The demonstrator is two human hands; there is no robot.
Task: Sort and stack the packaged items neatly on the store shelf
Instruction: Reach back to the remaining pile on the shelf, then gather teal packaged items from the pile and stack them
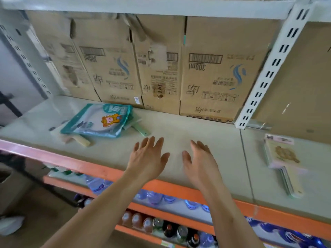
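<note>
While left hand (148, 158) hovers, shelf (179, 126) holds packages (97, 120).

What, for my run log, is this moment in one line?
left hand open | right hand open | both over shelf | teal packet pile left | carded stack right
</note>
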